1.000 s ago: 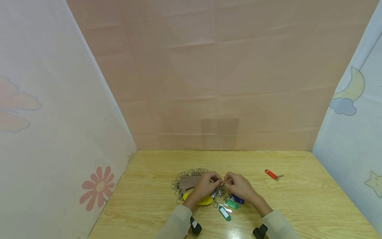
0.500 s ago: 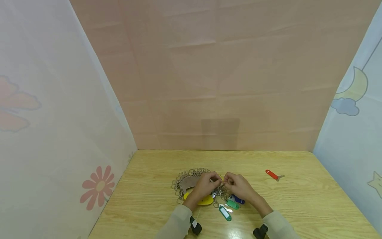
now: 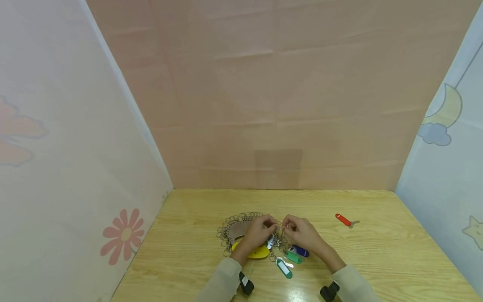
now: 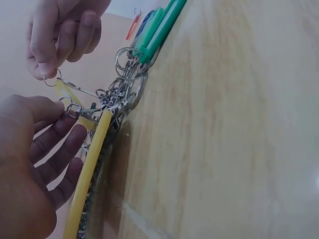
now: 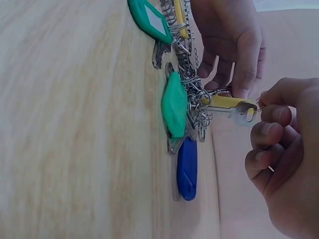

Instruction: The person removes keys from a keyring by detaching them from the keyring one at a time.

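Lying nearest you, at the lower centre of the head view, are a green tag [image 3: 284,268], a second green tag [image 3: 293,257] and a blue tag [image 3: 301,251]. Just beyond, your left hand [image 3: 260,230] pinches a small ring [image 4: 74,105], its other fingers loosely bent. Your right hand [image 3: 303,231] pinches a key ring [image 5: 261,106], with a key [image 5: 238,110] between your hands. Around and behind are metal rings edging a brown band [image 3: 238,229]. You seem to be fastening or unfastening the key; which, I cannot tell. Next likely calls for steadying the small ring while guiding the key ring. Farther off, right of centre, lies a red tag [image 3: 342,219].
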Tool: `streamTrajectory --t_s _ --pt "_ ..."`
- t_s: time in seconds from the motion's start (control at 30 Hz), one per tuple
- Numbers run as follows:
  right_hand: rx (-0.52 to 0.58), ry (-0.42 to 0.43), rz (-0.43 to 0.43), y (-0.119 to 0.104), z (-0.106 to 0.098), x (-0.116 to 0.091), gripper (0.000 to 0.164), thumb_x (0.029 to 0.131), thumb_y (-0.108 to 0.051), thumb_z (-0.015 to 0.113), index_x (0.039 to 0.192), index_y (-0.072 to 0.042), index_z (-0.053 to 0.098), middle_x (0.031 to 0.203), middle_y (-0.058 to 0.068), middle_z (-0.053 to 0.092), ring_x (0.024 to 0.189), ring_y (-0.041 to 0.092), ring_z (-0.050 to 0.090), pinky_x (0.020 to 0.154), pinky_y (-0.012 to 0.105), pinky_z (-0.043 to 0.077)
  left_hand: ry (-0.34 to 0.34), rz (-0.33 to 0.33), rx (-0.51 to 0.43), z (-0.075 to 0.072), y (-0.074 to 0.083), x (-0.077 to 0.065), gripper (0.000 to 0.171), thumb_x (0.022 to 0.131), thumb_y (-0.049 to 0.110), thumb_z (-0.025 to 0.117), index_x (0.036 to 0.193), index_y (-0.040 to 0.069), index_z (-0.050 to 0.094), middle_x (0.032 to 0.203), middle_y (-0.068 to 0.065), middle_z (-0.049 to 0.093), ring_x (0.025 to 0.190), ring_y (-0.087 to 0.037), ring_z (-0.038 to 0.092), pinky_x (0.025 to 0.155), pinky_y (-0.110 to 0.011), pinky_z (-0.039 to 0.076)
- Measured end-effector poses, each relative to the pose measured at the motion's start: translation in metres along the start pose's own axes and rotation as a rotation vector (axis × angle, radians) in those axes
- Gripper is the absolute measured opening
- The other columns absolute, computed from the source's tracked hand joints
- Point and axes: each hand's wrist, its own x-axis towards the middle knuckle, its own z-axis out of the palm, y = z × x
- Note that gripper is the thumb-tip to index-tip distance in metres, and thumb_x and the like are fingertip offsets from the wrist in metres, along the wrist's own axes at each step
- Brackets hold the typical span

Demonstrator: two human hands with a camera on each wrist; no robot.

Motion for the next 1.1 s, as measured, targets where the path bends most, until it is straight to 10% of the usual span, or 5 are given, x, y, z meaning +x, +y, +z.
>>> streamTrajectory --t_s 1.1 --pt "-0.129 0.148 0.002 -0.023 -0.045 -0.005 0.004 0.104 -0.015 0.070 0.102 -0.012 0.071 0.062 -0.012 0.049 0.050 0.000 0.038 0.049 0.024 0.036 0.009 0.015 0.001 0.000 0.001 -0.004 0.010 0.106 0.023 0.070 0.106 0.017 0.077 0.097 0.007 0.073 0.084 0.001 0.063 0.074 -0.022 0.055"
